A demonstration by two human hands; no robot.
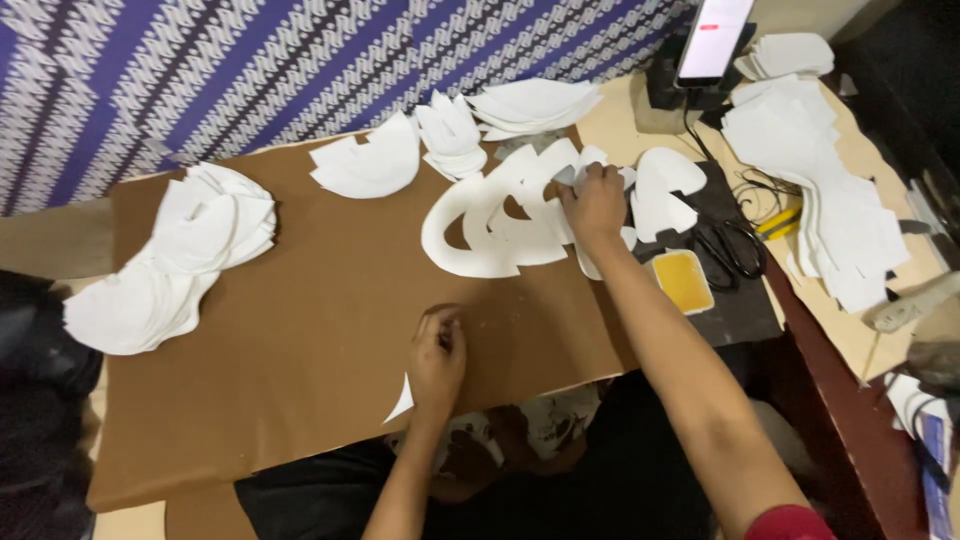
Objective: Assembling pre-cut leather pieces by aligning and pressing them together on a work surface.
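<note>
Item: white cut pieces on a brown board, both your hands at work.

Your right hand (594,203) reaches far out, fingers curled down onto the fanned row of white arch-shaped pieces (495,225) at the far middle of the brown board (300,330); whether it pinches one you cannot tell. Your left hand (437,358) rests loosely closed on the board near its front edge, a small white scrap (400,403) just beside the wrist, not gripped. Stacks of white pieces (170,265) lie at the left, more stacks (820,190) at the right. Black scissors (735,245) and a yellow-filled tray (682,280) sit right of your arm; a phone (712,38) stands lit beyond.
</note>
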